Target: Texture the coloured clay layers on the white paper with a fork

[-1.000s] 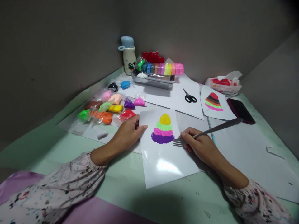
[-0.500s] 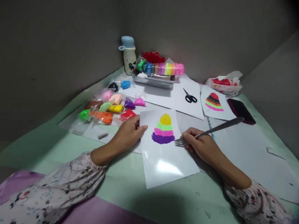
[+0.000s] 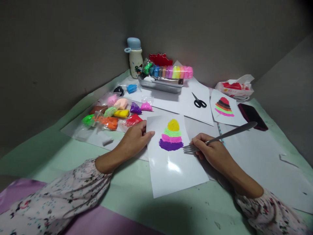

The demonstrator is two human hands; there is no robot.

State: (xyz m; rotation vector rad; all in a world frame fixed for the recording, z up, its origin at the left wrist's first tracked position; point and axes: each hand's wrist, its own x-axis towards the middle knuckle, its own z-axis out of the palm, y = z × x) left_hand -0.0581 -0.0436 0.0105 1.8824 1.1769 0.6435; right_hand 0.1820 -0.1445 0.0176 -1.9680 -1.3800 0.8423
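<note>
Here at the centre of the frame lies your sheet [image 3: 183, 182], its clay stacked in bands: yellow [image 3: 173, 125] on top, then green [image 3: 172, 132], pink [image 3: 171, 139] and purple [image 3: 171, 146]. Your left hand [image 3: 133, 138] grips the sheet's left edge, thumb on top. Right of centre, your right hand [image 3: 211, 148] is closed around the fork [image 3: 232, 131], handle slanting to the upper right, tines just beside the purple's right end; whether they touch it, you can't tell. Bagged clay [image 3: 110, 123] crowds the left, scissors [image 3: 200, 103] lie upper right, and the bottle [image 3: 135, 62] stands at upper centre.
</note>
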